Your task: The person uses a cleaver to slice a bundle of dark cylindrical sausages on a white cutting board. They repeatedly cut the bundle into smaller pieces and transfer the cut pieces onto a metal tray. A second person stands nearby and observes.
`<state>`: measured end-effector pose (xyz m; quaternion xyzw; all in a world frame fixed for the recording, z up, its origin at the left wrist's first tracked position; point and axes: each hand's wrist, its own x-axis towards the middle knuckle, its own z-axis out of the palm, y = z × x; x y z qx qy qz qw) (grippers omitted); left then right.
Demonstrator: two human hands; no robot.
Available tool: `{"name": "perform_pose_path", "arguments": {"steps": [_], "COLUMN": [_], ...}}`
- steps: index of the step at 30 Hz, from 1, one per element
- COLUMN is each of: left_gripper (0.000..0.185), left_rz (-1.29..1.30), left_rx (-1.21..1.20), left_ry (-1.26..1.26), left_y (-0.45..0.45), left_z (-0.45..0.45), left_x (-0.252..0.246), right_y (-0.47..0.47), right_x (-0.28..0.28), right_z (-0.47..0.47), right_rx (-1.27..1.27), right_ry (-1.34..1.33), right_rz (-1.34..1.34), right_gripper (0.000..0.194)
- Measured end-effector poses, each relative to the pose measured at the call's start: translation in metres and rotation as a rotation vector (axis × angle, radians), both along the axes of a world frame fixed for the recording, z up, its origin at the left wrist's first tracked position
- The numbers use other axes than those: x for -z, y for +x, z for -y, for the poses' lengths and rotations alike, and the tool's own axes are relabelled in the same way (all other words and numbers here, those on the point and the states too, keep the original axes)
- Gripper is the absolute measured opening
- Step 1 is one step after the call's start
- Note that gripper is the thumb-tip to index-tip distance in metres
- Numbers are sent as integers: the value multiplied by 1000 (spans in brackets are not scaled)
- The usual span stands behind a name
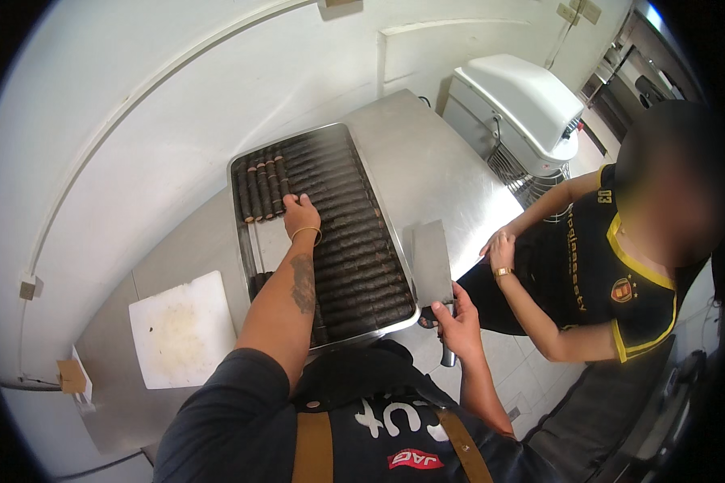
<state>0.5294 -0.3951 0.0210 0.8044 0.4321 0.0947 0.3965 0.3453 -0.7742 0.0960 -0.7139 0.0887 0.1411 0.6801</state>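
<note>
A large rimmed metal tray (362, 331) holds rows of long, dark-wrapped rolls (356, 241). At its far left, several shorter cut rolls (260, 190) lie side by side, with pinkish-brown ends showing. My left hand (302, 218) reaches over the tray, its fingers closed around the near end of the rightmost cut roll (281, 175). Below these pieces a patch of bare tray bottom shows. In my right hand (461, 323) is a cleaver (432, 262), gripped by its handle, the broad blade raised just beyond the tray's right edge.
A white cutting board (181, 332), stained in the middle, lies on the stainless steel table (393, 127) left of the tray. To the right stands another person (556, 259) with hands together. A white mixer (513, 102) stands behind the table's far right edge, near the wall (217, 78).
</note>
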Motion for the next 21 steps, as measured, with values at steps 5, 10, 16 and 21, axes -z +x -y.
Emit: {"name": "perform_pose_path", "arguments": {"steps": [5,10,16,21], "left_gripper": [48,49,42,43], "left_rz": [-88,-77,-10,217], "left_rx": [35,61,-133,191], "left_ry": [29,78,-288,271], "left_y": [3,9,22,27], "left_z": [2,6,15,-26], "left_x": [-2,-22,-63,-43], "right_y": [-4,-8,-12,-12], "right_x": [8,10,9,3], "right_z": [4,9,13,4], "right_rx": [-5,6,35,-17], "right_ry": [-8,-30,-51,-39], "right_rz": [3,29,33,25], "right_gripper": [69,69,68,68]}}
